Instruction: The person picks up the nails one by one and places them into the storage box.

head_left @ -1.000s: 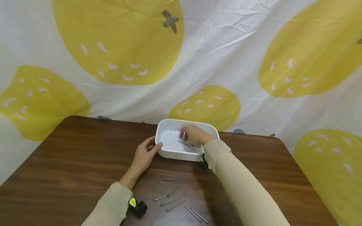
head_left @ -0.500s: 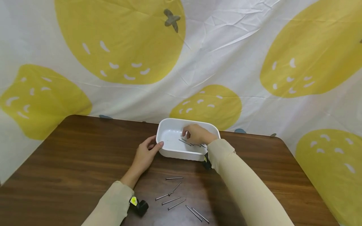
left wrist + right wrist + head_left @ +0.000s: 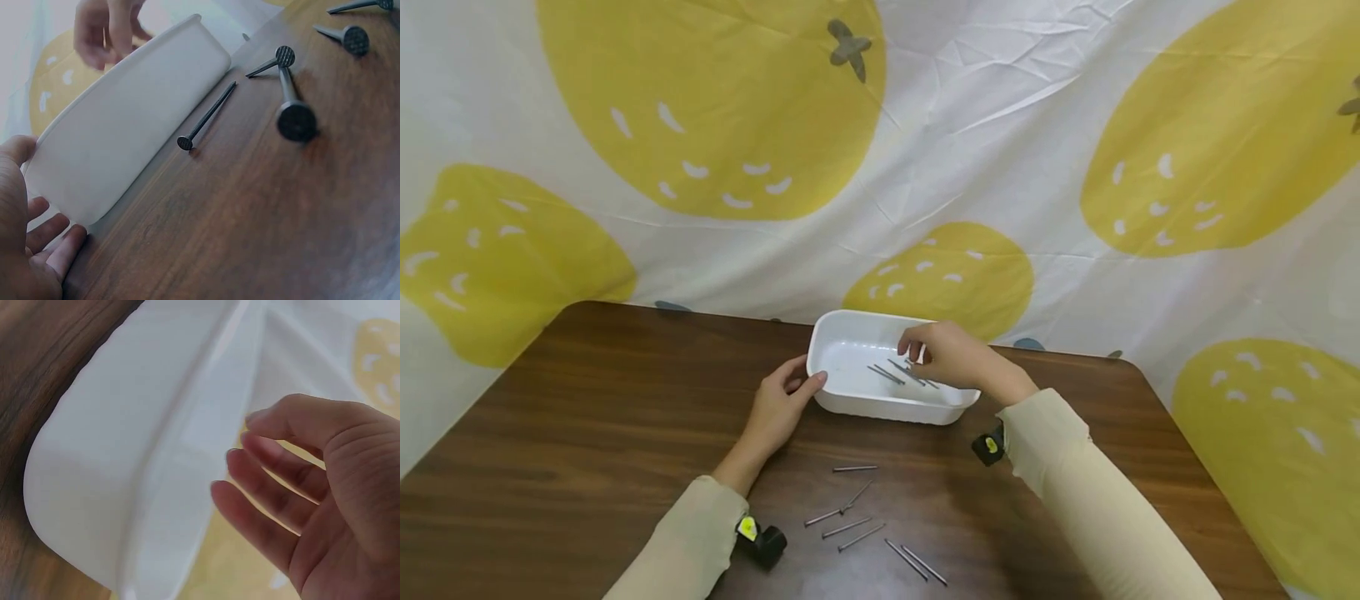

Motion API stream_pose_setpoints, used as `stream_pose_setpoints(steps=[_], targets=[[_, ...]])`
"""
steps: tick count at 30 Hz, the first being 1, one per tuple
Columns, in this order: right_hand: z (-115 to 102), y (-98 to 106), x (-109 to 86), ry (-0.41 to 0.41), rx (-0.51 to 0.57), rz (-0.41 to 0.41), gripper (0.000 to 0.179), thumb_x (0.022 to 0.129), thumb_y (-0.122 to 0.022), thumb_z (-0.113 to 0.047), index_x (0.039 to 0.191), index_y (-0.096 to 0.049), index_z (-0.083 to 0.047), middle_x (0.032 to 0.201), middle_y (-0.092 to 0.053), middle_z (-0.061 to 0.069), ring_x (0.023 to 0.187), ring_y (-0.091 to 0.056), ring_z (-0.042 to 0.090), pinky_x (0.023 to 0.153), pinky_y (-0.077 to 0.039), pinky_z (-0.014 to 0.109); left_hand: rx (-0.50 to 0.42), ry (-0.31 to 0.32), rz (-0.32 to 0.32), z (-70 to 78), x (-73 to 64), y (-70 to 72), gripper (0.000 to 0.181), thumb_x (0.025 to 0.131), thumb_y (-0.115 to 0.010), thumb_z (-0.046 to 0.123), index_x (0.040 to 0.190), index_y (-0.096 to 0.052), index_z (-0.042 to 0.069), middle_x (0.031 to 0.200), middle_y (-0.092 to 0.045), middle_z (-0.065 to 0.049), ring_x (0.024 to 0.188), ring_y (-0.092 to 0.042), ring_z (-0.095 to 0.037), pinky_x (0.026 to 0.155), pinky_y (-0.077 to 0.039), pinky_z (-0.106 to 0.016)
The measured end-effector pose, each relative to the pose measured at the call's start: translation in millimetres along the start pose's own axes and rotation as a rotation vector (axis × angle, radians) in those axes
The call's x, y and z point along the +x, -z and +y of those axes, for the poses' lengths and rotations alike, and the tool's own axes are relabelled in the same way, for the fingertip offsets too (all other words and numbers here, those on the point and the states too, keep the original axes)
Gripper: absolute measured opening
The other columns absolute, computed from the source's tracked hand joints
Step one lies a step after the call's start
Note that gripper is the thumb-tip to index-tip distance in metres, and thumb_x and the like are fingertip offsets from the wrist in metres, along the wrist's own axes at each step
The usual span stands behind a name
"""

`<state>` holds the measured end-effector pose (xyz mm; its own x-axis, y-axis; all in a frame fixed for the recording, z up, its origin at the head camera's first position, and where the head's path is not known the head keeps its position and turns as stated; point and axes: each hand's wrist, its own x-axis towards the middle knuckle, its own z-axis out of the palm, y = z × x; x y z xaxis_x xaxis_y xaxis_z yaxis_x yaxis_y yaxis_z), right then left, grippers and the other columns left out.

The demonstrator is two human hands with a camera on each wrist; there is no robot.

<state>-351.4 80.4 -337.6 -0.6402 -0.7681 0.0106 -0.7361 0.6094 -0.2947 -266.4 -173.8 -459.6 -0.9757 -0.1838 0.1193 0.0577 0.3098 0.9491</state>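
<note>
A white rectangular container [image 3: 887, 407] stands near the table's back edge. My left hand [image 3: 775, 412] holds its left end, the thumb [image 3: 19, 149] at the rim and the other fingers by the lower corner. Over the container's right part hovers my right hand [image 3: 958, 357]; its fingers [image 3: 262, 512] are loosely bent, with nothing between them in the right wrist view. Below that hand several metal nails [image 3: 886, 374] lie on the container's floor, some partly covered by the hand. More nails lie loose on the table in front, one nail [image 3: 206, 117] close to the container's wall.
The dark wood-grain table [image 3: 587, 433] ends at a hanging white cloth [image 3: 730, 267] with yellow fruit prints, right behind the container. Two nails [image 3: 916, 562] lie side by side near the front. A small black camera [image 3: 767, 546] sits on the left wrist.
My right hand has risen from the container's floor and shifted right, uncovering more of the nails inside. My left hand stays on the container's left end. The nails on the table lie as before.
</note>
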Motion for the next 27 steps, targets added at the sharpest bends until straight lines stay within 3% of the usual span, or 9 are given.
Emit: stream_pose_setpoints(steps=[6, 12, 27], targets=[[-14.4, 7.6, -37.6, 0.033, -0.013, 0.044, 0.020, 0.089, -0.071, -0.006, 0.109, -0.071, -0.010, 0.096, -0.071, 0.003, 0.082, -0.066, 0.013, 0.075, -0.054, 0.027, 0.000, 0.004, -0.013, 0.0, 1.6, -1.5, 0.057, 0.098, -0.066, 0.035, 0.145, -0.053, 0.005, 0.151, -0.053, -0.017, 0.131, -0.058, -0.038, 0.106, -0.051, -0.050], [-22.8, 4.4, -69.3, 0.000, 0.004, 0.084, 0.020, 0.088, -0.072, -0.007, 0.107, -0.071, -0.012, 0.092, -0.072, -0.002, 0.080, -0.065, 0.009, 0.070, -0.054, 0.023, -0.005, 0.008, -0.012, -0.6, 0.5, -1.2, 0.056, 0.098, -0.066, 0.033, 0.145, -0.053, 0.005, 0.149, -0.055, -0.017, 0.127, -0.062, -0.036, 0.102, -0.054, -0.048], [-57.0, -21.2, -117.2, 0.042, 0.012, 0.118, 0.027, 0.081, -0.074, -0.002, 0.105, -0.071, -0.014, 0.089, -0.072, -0.005, 0.078, -0.062, 0.003, 0.068, -0.053, 0.020, 0.010, 0.016, -0.011, 2.2, -1.9, -1.8, 0.056, 0.098, -0.065, 0.034, 0.145, -0.052, 0.006, 0.149, -0.054, -0.017, 0.127, -0.062, -0.035, 0.102, -0.054, -0.047]])
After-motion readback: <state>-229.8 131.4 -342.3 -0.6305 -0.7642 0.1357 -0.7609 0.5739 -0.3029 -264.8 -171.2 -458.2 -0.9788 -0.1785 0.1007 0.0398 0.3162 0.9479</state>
